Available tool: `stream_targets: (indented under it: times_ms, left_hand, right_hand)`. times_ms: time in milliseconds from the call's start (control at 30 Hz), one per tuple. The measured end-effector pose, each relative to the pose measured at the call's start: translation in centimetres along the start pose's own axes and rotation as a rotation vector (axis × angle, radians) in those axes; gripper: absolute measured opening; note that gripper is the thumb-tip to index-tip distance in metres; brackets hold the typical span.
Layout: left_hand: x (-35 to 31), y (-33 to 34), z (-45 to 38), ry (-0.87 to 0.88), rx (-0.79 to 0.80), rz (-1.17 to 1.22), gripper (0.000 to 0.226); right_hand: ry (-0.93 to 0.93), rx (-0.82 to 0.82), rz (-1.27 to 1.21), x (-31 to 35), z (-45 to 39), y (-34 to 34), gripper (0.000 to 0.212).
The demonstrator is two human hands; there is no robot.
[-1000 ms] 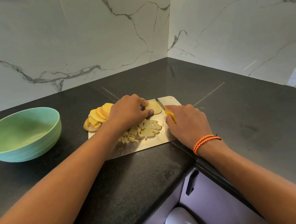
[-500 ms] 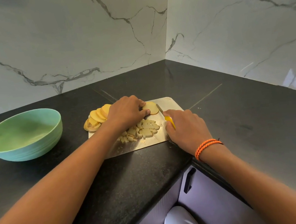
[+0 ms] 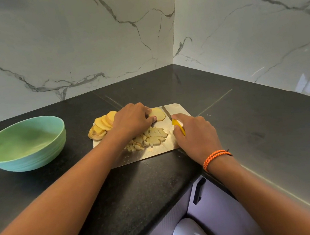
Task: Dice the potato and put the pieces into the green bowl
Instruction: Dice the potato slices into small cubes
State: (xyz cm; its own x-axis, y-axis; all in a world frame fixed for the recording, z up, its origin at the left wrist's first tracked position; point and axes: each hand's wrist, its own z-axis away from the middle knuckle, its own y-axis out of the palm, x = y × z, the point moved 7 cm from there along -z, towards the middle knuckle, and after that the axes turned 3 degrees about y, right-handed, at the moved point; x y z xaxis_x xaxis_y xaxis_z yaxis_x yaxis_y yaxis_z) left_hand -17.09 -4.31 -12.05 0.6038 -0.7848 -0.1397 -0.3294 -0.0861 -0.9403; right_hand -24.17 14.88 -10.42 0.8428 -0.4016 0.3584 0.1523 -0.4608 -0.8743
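A steel cutting board (image 3: 178,107) lies on the black counter. My left hand (image 3: 132,119) holds a round potato slice (image 3: 157,114) flat on the board with curled fingers. A fan of further slices (image 3: 102,124) lies at the board's left end. Diced potato pieces (image 3: 149,138) are heaped in the middle of the board. My right hand (image 3: 195,133) grips the yellow handle of a knife (image 3: 178,125); its blade (image 3: 166,113) lies just right of the held slice. The green bowl (image 3: 24,146) stands to the left, nothing visible inside.
The black counter (image 3: 249,124) runs into a corner between two marble walls. Its front edge is close below the board, with lilac cabinet doors and a dark handle (image 3: 198,191) underneath.
The knife blade has shifted slightly left, closer to the held slice. My left hand keeps its hold on the slice.
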Motion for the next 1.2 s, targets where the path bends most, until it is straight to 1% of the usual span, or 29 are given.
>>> stream_targets:
  times_ms: [233,400,600,900,1200]
  left_hand:
    - [0.2,0.0,0.0,-0.007,0.001,0.015,0.051]
    - [0.3,0.0,0.0,-0.017,-0.006,0.026,0.049]
    - [0.5,-0.1,0.0,-0.041,-0.028,0.019,0.049]
    - [0.2,-0.5,0.2,-0.042,-0.018,0.031,0.049]
    - [0.2,-0.3,0.2,-0.057,0.004,0.037,0.049]
  right_hand:
    - [0.006,0.016,0.041,0.5,-2.4,1.3,0.043]
    - [0.003,0.029,0.1,1.1,-3.3,1.7,0.035]
    - [-0.001,0.024,0.123,1.8,-3.9,1.9,0.031]
    - [0.026,0.025,0.107,0.6,-1.2,0.9,0.031]
    - [0.026,0.021,0.089,-0.8,1.7,-0.1,0.038]
